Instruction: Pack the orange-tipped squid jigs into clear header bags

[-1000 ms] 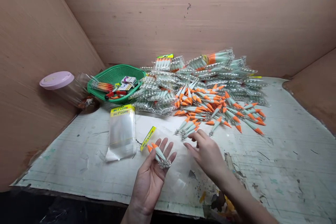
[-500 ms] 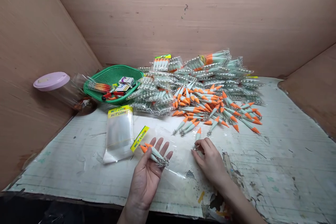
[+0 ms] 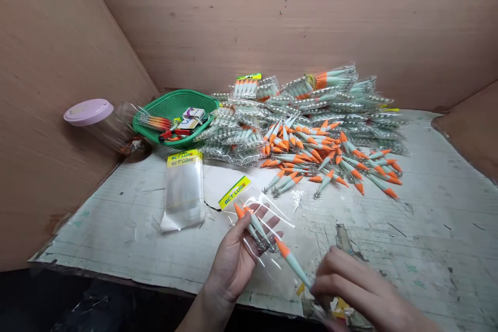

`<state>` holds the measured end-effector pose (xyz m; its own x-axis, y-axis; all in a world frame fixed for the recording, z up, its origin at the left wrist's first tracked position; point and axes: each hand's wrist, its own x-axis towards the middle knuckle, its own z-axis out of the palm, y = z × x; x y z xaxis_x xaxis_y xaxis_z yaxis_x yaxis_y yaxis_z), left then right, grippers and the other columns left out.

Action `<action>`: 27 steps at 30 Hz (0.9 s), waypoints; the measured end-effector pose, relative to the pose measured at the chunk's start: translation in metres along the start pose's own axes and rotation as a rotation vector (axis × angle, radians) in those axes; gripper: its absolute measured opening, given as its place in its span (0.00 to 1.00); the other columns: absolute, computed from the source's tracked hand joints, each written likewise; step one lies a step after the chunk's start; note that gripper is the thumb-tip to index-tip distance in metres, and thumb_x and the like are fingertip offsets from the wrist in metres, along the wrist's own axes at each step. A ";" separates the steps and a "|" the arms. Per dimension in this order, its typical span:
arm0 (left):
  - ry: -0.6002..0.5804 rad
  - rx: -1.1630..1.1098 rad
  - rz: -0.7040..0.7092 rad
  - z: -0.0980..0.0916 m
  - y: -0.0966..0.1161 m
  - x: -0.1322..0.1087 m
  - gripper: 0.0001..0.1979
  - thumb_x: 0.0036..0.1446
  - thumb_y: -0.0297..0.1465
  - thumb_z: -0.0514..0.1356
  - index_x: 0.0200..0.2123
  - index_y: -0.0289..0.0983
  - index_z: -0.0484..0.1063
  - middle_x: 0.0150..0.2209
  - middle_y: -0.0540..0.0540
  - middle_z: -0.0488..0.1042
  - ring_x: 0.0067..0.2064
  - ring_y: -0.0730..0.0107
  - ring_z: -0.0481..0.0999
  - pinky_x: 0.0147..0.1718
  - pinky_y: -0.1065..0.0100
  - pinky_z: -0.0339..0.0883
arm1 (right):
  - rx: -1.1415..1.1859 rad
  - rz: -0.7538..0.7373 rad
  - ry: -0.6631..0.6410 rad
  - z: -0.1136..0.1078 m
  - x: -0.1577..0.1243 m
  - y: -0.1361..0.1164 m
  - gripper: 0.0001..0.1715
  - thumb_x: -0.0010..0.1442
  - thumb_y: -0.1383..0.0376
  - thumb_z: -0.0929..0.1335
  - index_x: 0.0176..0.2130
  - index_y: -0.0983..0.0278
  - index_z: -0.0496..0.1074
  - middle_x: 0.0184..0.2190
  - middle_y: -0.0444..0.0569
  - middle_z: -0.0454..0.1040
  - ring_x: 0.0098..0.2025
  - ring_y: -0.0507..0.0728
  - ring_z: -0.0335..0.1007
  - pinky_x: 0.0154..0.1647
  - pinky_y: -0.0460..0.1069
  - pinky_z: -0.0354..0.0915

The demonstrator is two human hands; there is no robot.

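Note:
My left hand [image 3: 241,254] lies palm up, its thumb pressing a couple of orange-and-pale squid jigs [image 3: 254,225] across the fingers, hooks to the right. A clear plastic bag [image 3: 272,207] with a yellow "BCT LURE" header [image 3: 234,193] lies around that hand; I cannot tell whether the jigs are inside it. My right hand [image 3: 358,285], somewhat blurred, grips another squid jig [image 3: 293,264] by its hook end. Its orange tip points at the left hand, close to the hooks there. Beyond the hands spreads a heap of loose squid jigs [image 3: 307,148].
Bagged jigs [image 3: 346,106] are piled at the back. A stack of flat bags [image 3: 183,194] lies to the left. Behind it stand a green basket [image 3: 177,98] with small boxes and jigs, and a clear jar with a pink lid [image 3: 88,112]. Wooden walls enclose the worn table [image 3: 128,238].
The right hand has picked the single jig up off the table and brought it nearer, towards the lower right. The left hand keeps its jigs; the view has shifted slightly.

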<state>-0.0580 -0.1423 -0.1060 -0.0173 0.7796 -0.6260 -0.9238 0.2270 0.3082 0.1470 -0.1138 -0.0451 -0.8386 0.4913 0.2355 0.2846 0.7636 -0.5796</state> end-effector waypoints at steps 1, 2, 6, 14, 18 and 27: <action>-0.005 0.013 -0.021 0.001 -0.002 -0.001 0.17 0.60 0.29 0.57 0.53 0.33 0.65 0.54 0.38 0.71 0.52 0.49 0.73 0.49 0.51 0.71 | -0.069 -0.012 0.038 0.008 0.005 0.001 0.06 0.61 0.68 0.65 0.40 0.62 0.70 0.30 0.49 0.73 0.32 0.54 0.70 0.31 0.46 0.69; -0.010 0.021 -0.040 0.002 -0.004 -0.002 0.18 0.60 0.29 0.57 0.53 0.33 0.65 0.54 0.37 0.72 0.52 0.50 0.73 0.50 0.52 0.70 | -0.132 -0.028 0.098 0.016 0.009 0.002 0.08 0.61 0.70 0.65 0.42 0.64 0.70 0.31 0.50 0.74 0.32 0.54 0.70 0.32 0.47 0.68; -0.028 0.043 -0.050 0.003 -0.008 -0.007 0.16 0.60 0.28 0.56 0.52 0.30 0.66 0.51 0.36 0.73 0.51 0.50 0.74 0.50 0.55 0.70 | -0.293 -0.085 0.305 0.043 0.012 0.014 0.13 0.61 0.74 0.63 0.46 0.67 0.70 0.38 0.54 0.77 0.35 0.56 0.68 0.34 0.51 0.66; -0.021 0.019 -0.063 0.000 -0.012 -0.009 0.20 0.60 0.27 0.56 0.55 0.30 0.63 0.51 0.35 0.74 0.50 0.52 0.75 0.49 0.57 0.71 | -0.257 -0.091 0.409 0.046 0.010 0.014 0.15 0.60 0.74 0.64 0.46 0.64 0.72 0.34 0.50 0.76 0.35 0.56 0.67 0.37 0.53 0.62; 0.036 -0.021 -0.037 -0.003 -0.004 -0.009 0.22 0.60 0.25 0.55 0.58 0.35 0.59 0.53 0.38 0.73 0.49 0.52 0.76 0.44 0.56 0.74 | -0.091 0.154 0.575 0.030 0.024 0.031 0.09 0.59 0.72 0.66 0.41 0.63 0.71 0.33 0.48 0.72 0.36 0.55 0.68 0.35 0.49 0.64; 0.089 -0.072 0.064 -0.012 0.010 -0.008 0.20 0.61 0.24 0.53 0.56 0.33 0.60 0.52 0.38 0.73 0.48 0.54 0.77 0.42 0.58 0.76 | -0.501 0.488 0.310 0.088 0.084 0.096 0.05 0.57 0.65 0.66 0.33 0.65 0.66 0.30 0.53 0.70 0.34 0.60 0.67 0.29 0.50 0.60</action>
<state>-0.0715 -0.1531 -0.1062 -0.1084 0.7358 -0.6685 -0.9447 0.1332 0.2998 0.0626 -0.0364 -0.1496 -0.4156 0.8605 0.2948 0.8282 0.4920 -0.2684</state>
